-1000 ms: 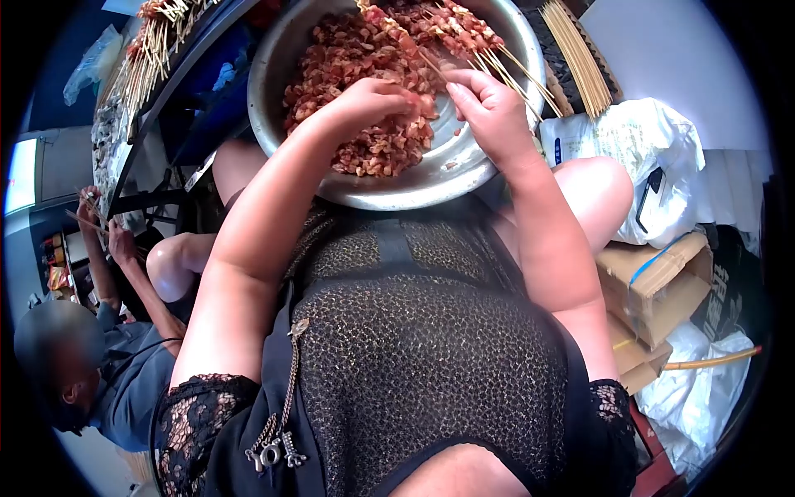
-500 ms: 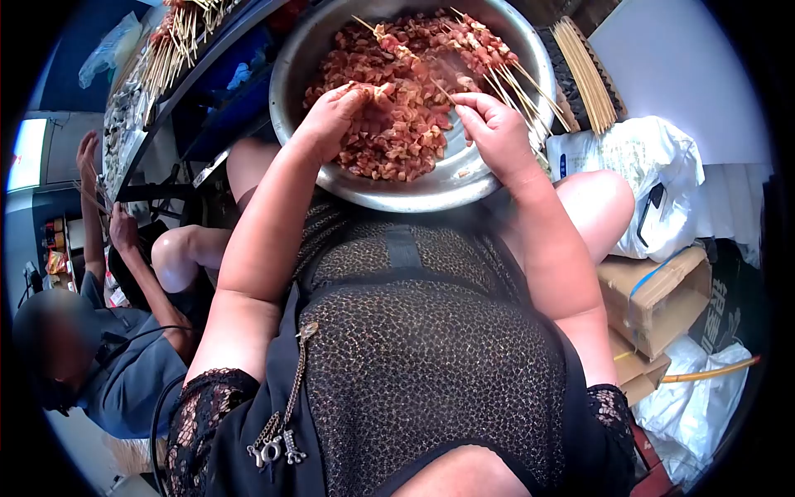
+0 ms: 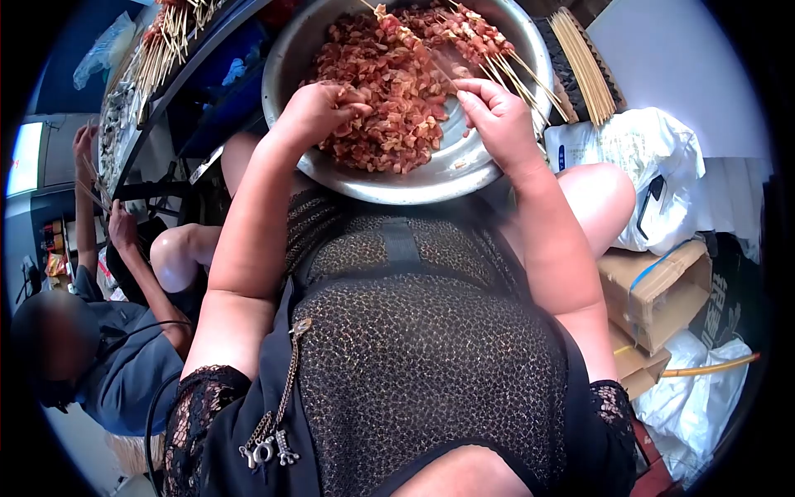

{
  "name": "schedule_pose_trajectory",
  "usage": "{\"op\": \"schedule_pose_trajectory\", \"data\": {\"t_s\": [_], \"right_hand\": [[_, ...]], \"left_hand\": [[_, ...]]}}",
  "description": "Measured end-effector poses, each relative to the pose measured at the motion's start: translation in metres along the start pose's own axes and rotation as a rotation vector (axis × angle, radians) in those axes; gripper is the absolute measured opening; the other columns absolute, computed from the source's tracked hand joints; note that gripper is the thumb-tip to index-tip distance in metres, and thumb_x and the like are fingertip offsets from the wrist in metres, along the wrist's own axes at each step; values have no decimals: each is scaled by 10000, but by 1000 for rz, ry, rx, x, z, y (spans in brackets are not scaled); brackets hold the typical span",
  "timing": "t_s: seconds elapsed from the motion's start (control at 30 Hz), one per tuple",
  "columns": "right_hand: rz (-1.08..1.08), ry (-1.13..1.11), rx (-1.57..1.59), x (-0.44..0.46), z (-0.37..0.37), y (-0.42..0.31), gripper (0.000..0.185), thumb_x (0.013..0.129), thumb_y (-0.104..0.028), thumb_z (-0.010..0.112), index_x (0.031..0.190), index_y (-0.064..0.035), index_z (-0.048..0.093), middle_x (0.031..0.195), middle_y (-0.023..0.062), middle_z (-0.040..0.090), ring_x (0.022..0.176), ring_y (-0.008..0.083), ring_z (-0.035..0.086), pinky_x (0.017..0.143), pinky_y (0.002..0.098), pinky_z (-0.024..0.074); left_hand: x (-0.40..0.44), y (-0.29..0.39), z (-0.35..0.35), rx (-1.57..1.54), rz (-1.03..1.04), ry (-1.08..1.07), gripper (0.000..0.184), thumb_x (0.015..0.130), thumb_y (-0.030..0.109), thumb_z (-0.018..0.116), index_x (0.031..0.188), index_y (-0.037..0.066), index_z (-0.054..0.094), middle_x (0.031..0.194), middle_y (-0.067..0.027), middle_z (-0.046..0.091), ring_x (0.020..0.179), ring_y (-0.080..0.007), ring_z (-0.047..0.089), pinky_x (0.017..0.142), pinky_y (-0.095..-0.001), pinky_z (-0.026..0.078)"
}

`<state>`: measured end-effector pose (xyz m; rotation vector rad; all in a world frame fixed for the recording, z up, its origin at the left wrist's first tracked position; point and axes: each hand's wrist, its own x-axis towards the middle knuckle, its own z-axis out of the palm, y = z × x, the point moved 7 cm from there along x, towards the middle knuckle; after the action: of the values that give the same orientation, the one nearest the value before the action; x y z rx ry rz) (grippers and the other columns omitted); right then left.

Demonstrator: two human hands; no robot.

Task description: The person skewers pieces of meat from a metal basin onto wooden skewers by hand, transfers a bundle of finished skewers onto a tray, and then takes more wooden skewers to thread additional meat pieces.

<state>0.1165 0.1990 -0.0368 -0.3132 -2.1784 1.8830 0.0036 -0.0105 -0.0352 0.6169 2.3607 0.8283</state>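
Observation:
A wide metal basin (image 3: 283,62) full of small raw meat pieces (image 3: 373,124) rests against my lap. Between thumb and fingertips, my right hand (image 3: 499,116) pinches the bare end of a bamboo skewer (image 3: 444,74). This skewer slants up to the left over the meat, with meat threaded along its far part. At the left side of the pile, my left hand (image 3: 319,114) has its fingers curled in against the meat; whatever is between them is hidden. Several loaded skewers (image 3: 480,37) lie at the basin's upper right, bare ends toward my right hand.
Bare bamboo sticks (image 3: 584,66) lie on a dark tray right of the basin. Beside my knee are a white plastic bag (image 3: 654,166) and a cardboard box (image 3: 654,290). More skewers (image 3: 170,54) lie on the left table. Another person (image 3: 124,364) sits at left holding thin sticks.
My left hand has drawn back left and slightly down from the middle of the meat. My right hand still holds the skewer and has shifted slightly upward.

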Motion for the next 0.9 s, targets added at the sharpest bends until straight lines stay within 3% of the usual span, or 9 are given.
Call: {"op": "schedule_pose_trajectory", "data": {"t_s": [0.1, 0.23, 0.33, 0.37, 0.47, 0.67, 0.77, 0.83, 0.9], "right_hand": [[11, 1, -1, 1, 0, 1, 207, 875, -98, 562, 1047, 2, 621, 703, -37, 558, 594, 27, 480, 561, 167, 416], [8, -5, -39, 1, 0, -1, 210, 876, -100, 562, 1051, 3, 618, 712, -40, 559, 600, 25, 479, 564, 164, 414], [8, -3, -17, 1, 1, 1, 216, 876, -98, 564, 1060, 2, 615, 715, -41, 558, 603, 24, 478, 563, 162, 412], [-5, -2, -15, 2, 1, 1, 218, 876, -97, 564, 1063, 2, 614, 716, -41, 559, 603, 24, 476, 562, 162, 411], [-17, 1, -17, 4, 2, 0, 219, 875, -94, 565, 1067, 1, 614, 718, -39, 562, 602, 23, 473, 562, 162, 411], [-15, 16, -33, 6, 2, 4, 195, 852, -101, 576, 1015, -20, 644, 726, 33, 649, 618, 52, 558, 590, 208, 466], [-22, 21, -56, 7, 3, 3, 197, 852, -106, 575, 1015, -19, 643, 730, 40, 649, 621, 54, 560, 594, 205, 466], [-6, 5, -32, 6, 4, 2, 207, 870, -86, 571, 1051, -2, 626, 711, -31, 568, 595, 27, 475, 554, 167, 413], [-13, 10, -35, 6, 3, 2, 200, 862, -101, 573, 1030, -12, 635, 694, -3, 596, 592, 43, 512, 562, 188, 434]], "left_hand": [[1, -7, -4, 250, 21, 53, 178, 732, 62, 670, 907, 74, 696, 928, -75, 634, 853, -150, 599, 727, -292, 498], [-4, 10, -13, 422, 199, 169, 258, 670, -8, 646, 910, 76, 692, 965, -107, 624, 951, -233, 584, 835, -318, 469], [-2, 24, -4, 385, 309, 232, 256, 686, -12, 632, 921, 74, 686, 975, -110, 614, 915, -259, 595, 827, -322, 482], [10, 12, 11, 261, 319, 161, 249, 700, 15, 632, 939, 72, 678, 964, -118, 618, 858, -289, 608, 793, -342, 492], [22, 31, 64, 463, 351, -90, 164, 766, 158, 604, 893, 89, 683, 824, -103, 650, 789, -296, 624, 732, -368, 501], [43, 60, 119, 879, 294, -142, 162, 757, 104, 531, 767, 43, 681, 792, -139, 662, 766, -268, 656, 680, -378, 525], [47, 59, 128, 913, 352, -125, 152, 747, 95, 543, 773, 34, 680, 792, -139, 663, 777, -275, 655, 678, -375, 524], [42, 60, 118, 853, 242, -245, 139, 731, 117, 567, 778, 51, 681, 805, -141, 661, 770, -273, 650, 683, -365, 514], [51, 46, 108, 765, 221, -200, 136, 723, 138, 583, 779, 62, 682, 809, -140, 659, 751, -272, 644, 678, -361, 509]]}}
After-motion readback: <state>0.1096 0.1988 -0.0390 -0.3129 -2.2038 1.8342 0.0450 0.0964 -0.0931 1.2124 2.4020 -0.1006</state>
